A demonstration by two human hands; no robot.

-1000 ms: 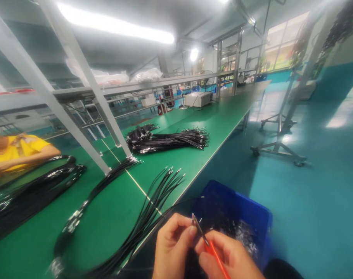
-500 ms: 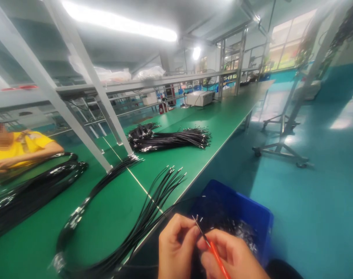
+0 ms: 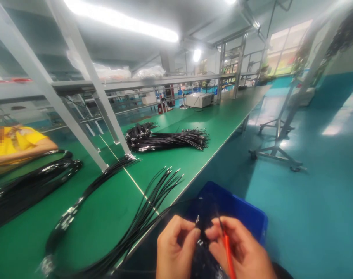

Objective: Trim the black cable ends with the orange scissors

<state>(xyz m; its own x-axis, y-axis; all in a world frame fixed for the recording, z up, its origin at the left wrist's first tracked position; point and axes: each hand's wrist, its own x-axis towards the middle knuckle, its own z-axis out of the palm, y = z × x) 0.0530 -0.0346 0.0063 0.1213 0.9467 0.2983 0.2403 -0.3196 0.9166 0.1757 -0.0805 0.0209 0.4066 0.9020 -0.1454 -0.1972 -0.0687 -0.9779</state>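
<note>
My left hand (image 3: 178, 246) pinches a thin black cable end with a small silver tip (image 3: 197, 219) standing up between thumb and forefinger. Just to its right, my right hand (image 3: 240, 248) holds a tool with an orange-red handle (image 3: 229, 254) and a dark, narrow point, blurred at the top. The tool's point is apart from the cable end. A loose fan of black cables (image 3: 153, 205) with silver tips curves over the table's front edge, left of my hands. Below both hands is a blue bin (image 3: 252, 211) with small shiny pieces inside.
Tied black cable bundles (image 3: 170, 140) lie farther back on the green table (image 3: 106, 217). Metal shelf posts (image 3: 109, 108) rise from it. At the left a person in yellow (image 3: 19, 143) sits by large cable coils (image 3: 33, 186). A wheeled stand (image 3: 277, 149) is on the floor.
My right hand has drawn the orange-red tool away to the right from the cable end, and the tool is now more upright. My left hand keeps its pinch. The view has shifted slightly.
</note>
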